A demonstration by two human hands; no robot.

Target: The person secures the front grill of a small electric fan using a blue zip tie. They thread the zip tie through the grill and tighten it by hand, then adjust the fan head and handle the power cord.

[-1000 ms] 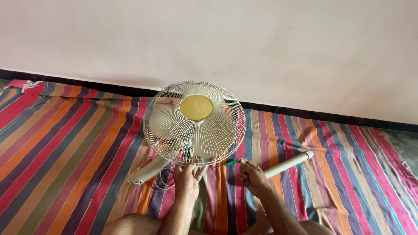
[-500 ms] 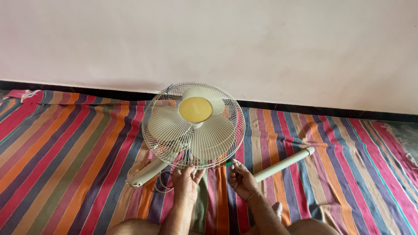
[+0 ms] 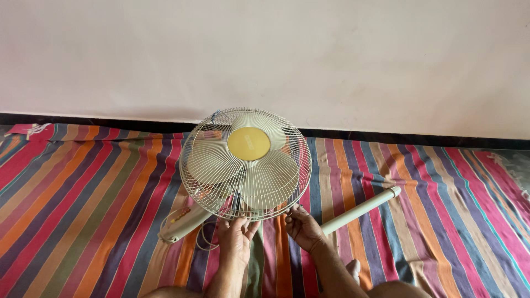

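The cream wire-caged fan head (image 3: 246, 163) is gripped at its lower rim, directly beyond both hands: left hand (image 3: 236, 236) and right hand (image 3: 301, 227) fingers curled on it.

There is one view only, from a camera on the sitter's head, looking forward and down across the striped woven floor mat (image 3: 83, 221) toward the plain pale wall (image 3: 276, 49). It sits close above the round cream wire-caged fan (image 3: 245, 164), perhaps arm's reach off; the person's lap is cut away at the bottom edge.
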